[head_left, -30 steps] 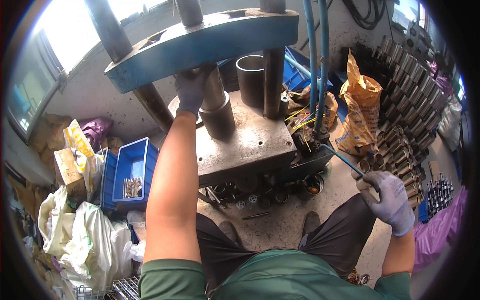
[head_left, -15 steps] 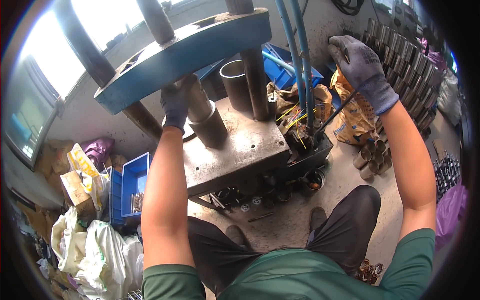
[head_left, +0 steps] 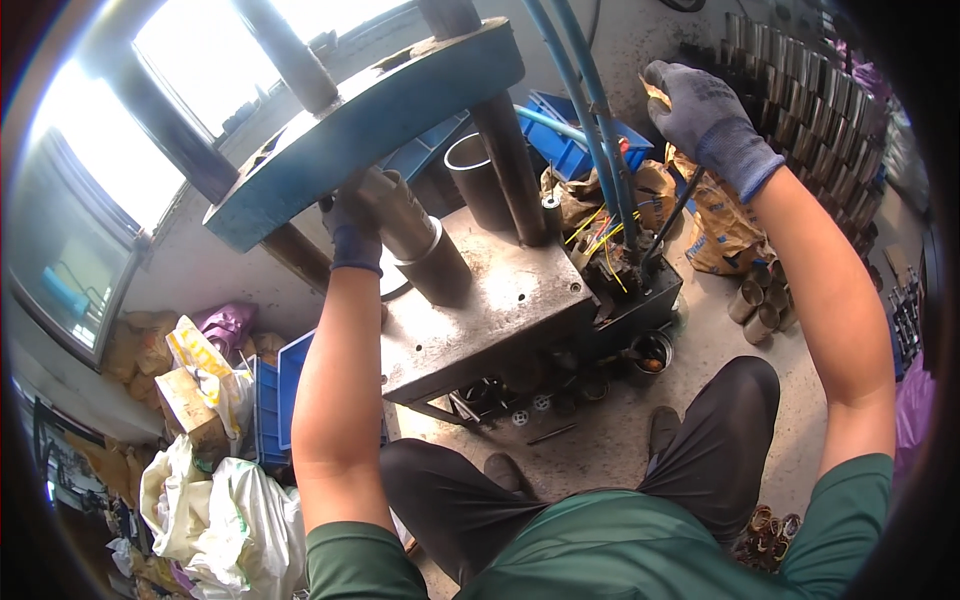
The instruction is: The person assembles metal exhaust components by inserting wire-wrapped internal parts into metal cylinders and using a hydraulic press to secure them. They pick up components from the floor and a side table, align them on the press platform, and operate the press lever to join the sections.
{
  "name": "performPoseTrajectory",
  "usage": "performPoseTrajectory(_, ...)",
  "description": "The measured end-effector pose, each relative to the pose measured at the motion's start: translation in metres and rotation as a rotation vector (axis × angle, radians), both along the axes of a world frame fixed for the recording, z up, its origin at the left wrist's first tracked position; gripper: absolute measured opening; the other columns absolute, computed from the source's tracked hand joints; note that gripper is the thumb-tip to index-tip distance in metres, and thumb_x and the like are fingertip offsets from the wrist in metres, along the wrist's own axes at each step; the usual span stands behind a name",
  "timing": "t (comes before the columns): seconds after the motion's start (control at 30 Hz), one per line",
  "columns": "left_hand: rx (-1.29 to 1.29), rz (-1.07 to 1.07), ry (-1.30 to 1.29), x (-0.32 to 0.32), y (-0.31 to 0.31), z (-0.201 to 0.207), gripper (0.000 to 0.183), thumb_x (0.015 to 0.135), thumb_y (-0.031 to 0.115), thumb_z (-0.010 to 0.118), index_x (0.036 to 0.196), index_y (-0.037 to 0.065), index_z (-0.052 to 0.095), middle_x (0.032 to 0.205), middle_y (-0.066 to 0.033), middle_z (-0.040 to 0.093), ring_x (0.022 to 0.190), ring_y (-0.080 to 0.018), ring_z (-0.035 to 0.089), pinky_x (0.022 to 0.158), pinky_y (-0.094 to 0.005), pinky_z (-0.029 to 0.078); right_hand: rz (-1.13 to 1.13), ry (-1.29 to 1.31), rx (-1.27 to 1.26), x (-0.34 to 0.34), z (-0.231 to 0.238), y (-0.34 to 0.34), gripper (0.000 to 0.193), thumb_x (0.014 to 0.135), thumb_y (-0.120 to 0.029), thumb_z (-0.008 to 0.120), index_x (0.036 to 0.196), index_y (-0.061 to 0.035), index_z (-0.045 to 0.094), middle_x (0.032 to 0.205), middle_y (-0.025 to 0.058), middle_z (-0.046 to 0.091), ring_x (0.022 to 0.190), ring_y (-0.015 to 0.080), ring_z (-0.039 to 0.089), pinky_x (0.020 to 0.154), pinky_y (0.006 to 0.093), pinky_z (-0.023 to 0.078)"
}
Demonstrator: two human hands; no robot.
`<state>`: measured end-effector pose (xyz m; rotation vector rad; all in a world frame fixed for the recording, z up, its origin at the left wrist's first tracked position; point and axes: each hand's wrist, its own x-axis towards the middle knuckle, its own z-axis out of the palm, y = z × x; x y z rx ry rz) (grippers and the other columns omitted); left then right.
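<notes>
My gloved left hand (head_left: 352,232) is under the blue press plate (head_left: 370,125), against the left side of a grey metal cylinder (head_left: 397,215). Its fingers are mostly hidden in shadow, so their grip does not show. That cylinder stands tilted in the picture on a wider dark metal sleeve (head_left: 436,268), with a bright ring where they meet. The sleeve rests on the steel press table (head_left: 500,300). My gloved right hand (head_left: 700,112) is raised at the right, fingers curled over the top of a black lever (head_left: 672,222); the lever's end is hidden behind the hand.
A larger open cylinder (head_left: 478,185) stands behind a press column (head_left: 512,165). Blue hoses (head_left: 600,130) and yellow wires (head_left: 606,240) are beside the table. Stacked metal tubes (head_left: 800,110), a torn paper bag (head_left: 722,235) and short tubes (head_left: 760,310) are at right; white sacks (head_left: 240,520) at left.
The view has shifted, so the press appears slightly lower and farther right. My left hand looks lower beside the cylinder, uncovering more of its upper part. My right hand stays at the lever.
</notes>
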<state>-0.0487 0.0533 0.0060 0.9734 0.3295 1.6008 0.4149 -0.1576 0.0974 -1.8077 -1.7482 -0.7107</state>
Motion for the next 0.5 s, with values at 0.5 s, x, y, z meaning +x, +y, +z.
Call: performPoseTrajectory(0.5,0.507,0.775,0.964,-0.056,-0.078,-0.038,0.040,0.106,0.026,0.057,0.141,0.008,0.050,0.139,-0.0094,0.059,0.128,-0.0270,0.057,0.106,-0.0415,0.051,0.205,-0.142,0.211,0.025,-0.013,0.005,0.028,0.096,-0.005,0.056,0.122,-0.0076,0.064,0.115,0.0186,0.071,0.111,0.0353,0.068,0.100,0.0464,0.053)
